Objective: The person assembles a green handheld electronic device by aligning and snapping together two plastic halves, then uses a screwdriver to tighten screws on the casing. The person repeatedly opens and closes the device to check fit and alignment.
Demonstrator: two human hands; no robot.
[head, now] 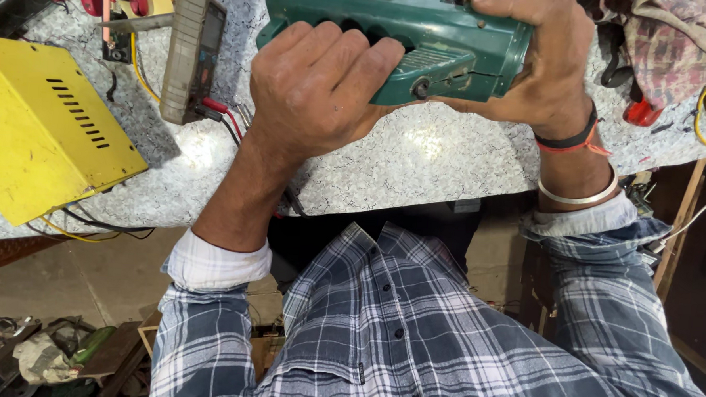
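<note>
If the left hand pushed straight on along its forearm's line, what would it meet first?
The green tool housing: the left hand already grips it, fingers wrapped over its handle, so nothing lies between. Beyond it, depth is unclear.

The green tool housing (407, 42) that both hands are gripping is looking like moulded plastic, matt and scuffed, with a ribbed patch beside the left hand (318, 86). Under the hands the worktop (418, 158) is showing a speckled, stone-like finish, smooth and catching a soft glare. Left of the left hand, the yellow box (39, 121) is appearing as painted sheet metal, dull. Beyond the right hand (545, 68), a checked cloth (669, 45) is lying crumpled, soft and worn.
</note>
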